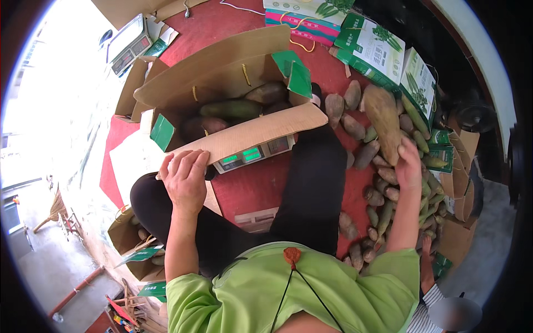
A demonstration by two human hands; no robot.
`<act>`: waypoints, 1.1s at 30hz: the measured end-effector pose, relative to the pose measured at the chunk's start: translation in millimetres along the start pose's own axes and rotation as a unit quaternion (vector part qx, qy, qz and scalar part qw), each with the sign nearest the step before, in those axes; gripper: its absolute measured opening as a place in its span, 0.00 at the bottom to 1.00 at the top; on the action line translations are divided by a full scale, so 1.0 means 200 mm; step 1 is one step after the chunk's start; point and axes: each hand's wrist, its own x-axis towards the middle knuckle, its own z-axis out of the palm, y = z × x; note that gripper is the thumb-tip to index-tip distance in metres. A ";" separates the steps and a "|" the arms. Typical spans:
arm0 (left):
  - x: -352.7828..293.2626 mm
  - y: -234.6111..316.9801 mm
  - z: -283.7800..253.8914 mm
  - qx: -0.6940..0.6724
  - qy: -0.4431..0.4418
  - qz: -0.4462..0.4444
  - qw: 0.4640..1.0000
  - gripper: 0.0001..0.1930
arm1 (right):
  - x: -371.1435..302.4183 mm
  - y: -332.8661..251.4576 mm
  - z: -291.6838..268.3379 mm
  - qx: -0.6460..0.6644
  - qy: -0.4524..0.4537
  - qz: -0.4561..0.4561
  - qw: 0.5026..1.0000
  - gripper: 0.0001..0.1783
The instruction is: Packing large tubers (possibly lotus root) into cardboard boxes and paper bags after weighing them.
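An open cardboard box point(211, 50) rests on a digital scale point(242, 159) with lit green displays, and holds several long dark green and brownish vegetables point(232, 109). My left hand point(186, 178) grips the near flap of the box at its left corner, fingers over the edge and thumb hidden. To the right, my right hand point(409, 164) is closed around the near end of a large tan root-shaped vegetable point(382, 114), whose exact kind I cannot tell. It lies over a pile of smaller brown and green root vegetables point(383, 191).
Printed green and white cartons point(372, 47) stand at the far right. Another scale point(130, 44) sits at the far left, and opened boxes point(136, 244) at the near left. A red cloth point(244, 194) lies underneath. At the lower right another person's hand point(426, 250) is by the pile.
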 end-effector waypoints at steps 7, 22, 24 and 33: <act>0.01 -0.02 -0.01 -0.020 0.009 -0.009 1.000 0.11 | 0.37 -0.42 0.75 -0.207 -0.175 -0.064 0.961 0.27; 0.01 -0.03 0.00 -0.032 0.002 -0.019 0.999 0.13 | 0.62 -0.17 1.58 -0.803 -0.216 -0.257 0.492 0.10; 0.02 -0.03 0.02 -0.034 0.006 -0.019 0.999 0.13 | 0.58 -0.18 1.60 -0.779 -0.222 -0.307 0.500 0.15; -0.02 -0.05 0.02 -0.032 0.050 -0.028 0.998 0.13 | 0.41 -0.23 0.99 -0.419 0.021 -0.323 0.848 0.15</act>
